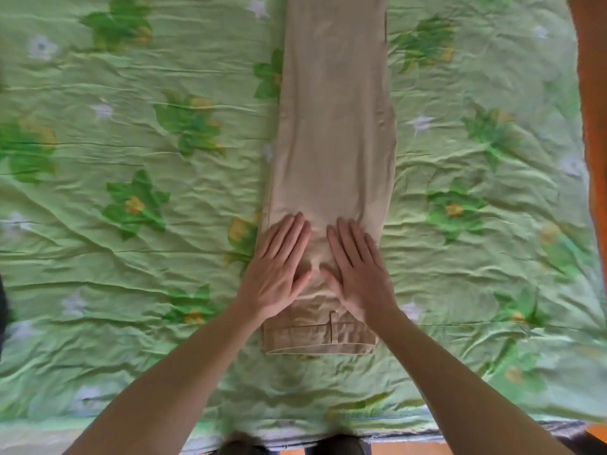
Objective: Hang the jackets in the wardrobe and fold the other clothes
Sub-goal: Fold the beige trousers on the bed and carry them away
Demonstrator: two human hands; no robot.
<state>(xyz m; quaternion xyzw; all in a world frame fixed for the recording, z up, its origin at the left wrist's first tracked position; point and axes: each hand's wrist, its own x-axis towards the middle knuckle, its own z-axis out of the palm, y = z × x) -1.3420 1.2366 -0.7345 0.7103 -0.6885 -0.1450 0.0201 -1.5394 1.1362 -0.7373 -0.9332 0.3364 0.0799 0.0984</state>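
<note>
A pair of beige trousers (333, 126) lies lengthwise down the middle of the bed, folded leg on leg, with the waistband nearest me and the legs running off the top of the frame. My left hand (279, 267) rests flat on the upper part of the trousers, fingers straight and together. Beside it, my right hand (356, 270) presses flat on the same cloth, fingers straight. The two thumbs nearly meet over a small wrinkle just above the waistband.
The bed is covered by a wrinkled light-green sheet (131, 257) printed with green and yellow flowers. An orange wooden edge (591, 93) runs down the right side. The bed's near edge and a strip of floor (394, 448) show at the bottom.
</note>
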